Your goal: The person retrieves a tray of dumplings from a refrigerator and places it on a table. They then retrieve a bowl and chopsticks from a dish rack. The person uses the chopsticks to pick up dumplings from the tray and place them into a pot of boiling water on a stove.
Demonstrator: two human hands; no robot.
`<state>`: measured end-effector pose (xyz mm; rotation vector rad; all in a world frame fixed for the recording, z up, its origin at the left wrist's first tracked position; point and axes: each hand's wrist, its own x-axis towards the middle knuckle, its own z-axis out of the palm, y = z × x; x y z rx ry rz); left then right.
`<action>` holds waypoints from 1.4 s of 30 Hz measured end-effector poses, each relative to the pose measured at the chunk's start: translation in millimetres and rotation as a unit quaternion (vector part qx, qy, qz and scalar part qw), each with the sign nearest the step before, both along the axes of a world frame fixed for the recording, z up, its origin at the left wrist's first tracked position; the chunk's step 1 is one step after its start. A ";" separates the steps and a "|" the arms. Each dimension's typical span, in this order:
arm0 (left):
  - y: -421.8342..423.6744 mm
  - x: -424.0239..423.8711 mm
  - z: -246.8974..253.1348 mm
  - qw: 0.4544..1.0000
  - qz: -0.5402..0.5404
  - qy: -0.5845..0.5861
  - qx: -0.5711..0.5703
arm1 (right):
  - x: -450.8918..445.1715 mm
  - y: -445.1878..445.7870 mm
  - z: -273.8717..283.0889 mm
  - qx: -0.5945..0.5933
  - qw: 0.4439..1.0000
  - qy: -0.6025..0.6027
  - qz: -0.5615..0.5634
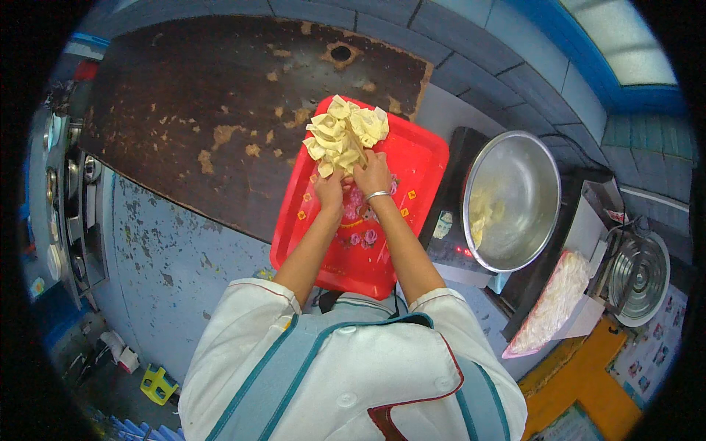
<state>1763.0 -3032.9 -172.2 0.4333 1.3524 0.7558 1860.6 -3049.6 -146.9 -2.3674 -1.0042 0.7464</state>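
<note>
A pile of pale yellow wontons (345,135) sits at the far left corner of a red plastic tray (416,149) with a flower print. My left hand (331,190) and my right hand (374,175) meet at the near side of the pile. Their fingers are closed on wontons there, though the fingertips are partly hidden among the dough folds. A silver bangle (378,194) circles my right wrist. The tray overlaps the corner of a worn dark wooden table (220,182), and its near end reaches my body.
To the right, a steel pot (518,204) holds water and a few wontons on an induction cooker (449,251) with lit red digits. Beyond it lie a plastic-wrapped pale pack (557,303) and a round metal lid (640,278). A yellow stool (158,385) stands on the floor, lower left.
</note>
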 end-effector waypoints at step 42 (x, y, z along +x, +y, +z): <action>-32.6 -14.5 -2.8 0.986 -0.143 -0.056 0.063 | 0.9 -38.7 -16.2 0.135 0.985 0.111 -0.014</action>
